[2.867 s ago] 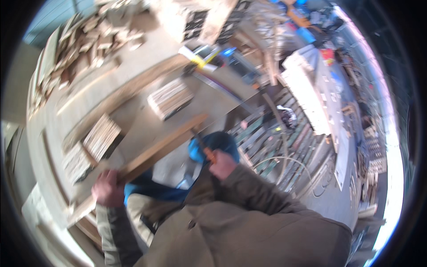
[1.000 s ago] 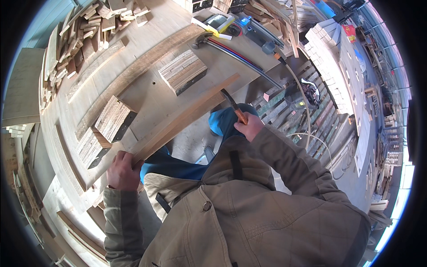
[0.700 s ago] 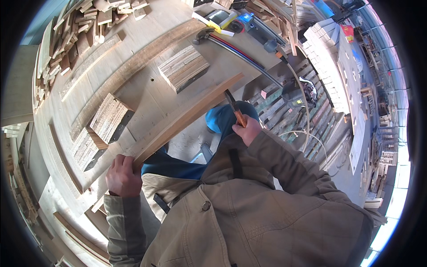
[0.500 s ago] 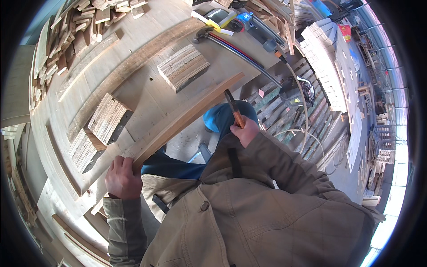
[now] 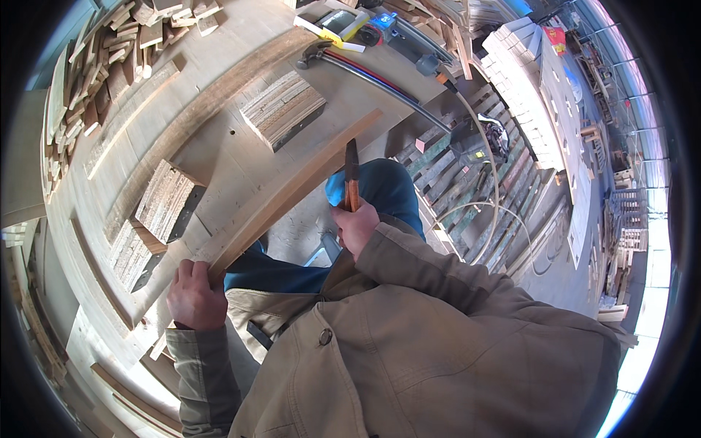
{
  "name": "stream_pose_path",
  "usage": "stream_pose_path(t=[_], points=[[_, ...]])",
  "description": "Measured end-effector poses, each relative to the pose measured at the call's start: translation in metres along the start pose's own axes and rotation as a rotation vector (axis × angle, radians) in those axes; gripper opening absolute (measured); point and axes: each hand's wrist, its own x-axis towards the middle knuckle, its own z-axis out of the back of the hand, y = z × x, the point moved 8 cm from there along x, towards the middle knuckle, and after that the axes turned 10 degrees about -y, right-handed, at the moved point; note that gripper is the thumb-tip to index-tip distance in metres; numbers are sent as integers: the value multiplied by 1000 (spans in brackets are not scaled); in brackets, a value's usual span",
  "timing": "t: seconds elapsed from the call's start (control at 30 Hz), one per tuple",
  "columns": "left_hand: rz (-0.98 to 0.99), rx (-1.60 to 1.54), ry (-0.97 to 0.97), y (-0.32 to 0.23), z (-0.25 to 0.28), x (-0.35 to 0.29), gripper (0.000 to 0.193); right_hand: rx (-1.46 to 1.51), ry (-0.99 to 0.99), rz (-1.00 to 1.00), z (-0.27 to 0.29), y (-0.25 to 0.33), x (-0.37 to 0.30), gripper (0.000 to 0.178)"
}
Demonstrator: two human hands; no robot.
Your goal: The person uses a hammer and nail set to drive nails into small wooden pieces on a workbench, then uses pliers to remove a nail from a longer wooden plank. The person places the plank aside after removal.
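A long narrow wooden strip (image 5: 292, 188) lies slantwise along the near edge of the plywood worktable (image 5: 212, 139). My left hand (image 5: 196, 296) is closed round its near end. My right hand (image 5: 355, 227) grips the wooden handle of a tool with a dark, flat blade (image 5: 352, 153); its exact kind is not plain. The blade points up and away from me, close to the strip's edge near its far end. Whether blade and wood touch, I cannot tell. Behind the strip sit stacked wooden blocks (image 5: 283, 106) and more such blocks (image 5: 164, 201) nearer my left hand.
A claw hammer (image 5: 314, 53) lies at the back beside a blue-and-red bundle of rods or tubes (image 5: 380, 80). Cut wood pieces (image 5: 120, 51) are heaped at far left. On the right are a slatted pallet (image 5: 467, 175), a hose (image 5: 496, 190) and pale stacked boards (image 5: 522, 95).
My right hand has moved left with the tool, and the blade now stands more upright, farther back along the strip. My left hand keeps its hold; the whole view has shifted slightly.
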Motion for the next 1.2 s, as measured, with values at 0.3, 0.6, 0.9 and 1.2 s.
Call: stream_pose_path(t=[0.3, 0.6, 0.9, 1.2], points=[[12, -49, -4, 6, 1, 4, 27, -115, 34, 30, 13, 14, 6, 15], [1, -26, 43, 12, -4, 5, 30, -414, 38, 320, 58, 26, 24, 16], [-1, -3, 32, 12, -5, 3, 28, -640, 87, 403, 86, 51, 30, 22], [-39, -46, 13, 9, -1, 6, 27, -644, 50, 455, 90, 51, 33, 35]])
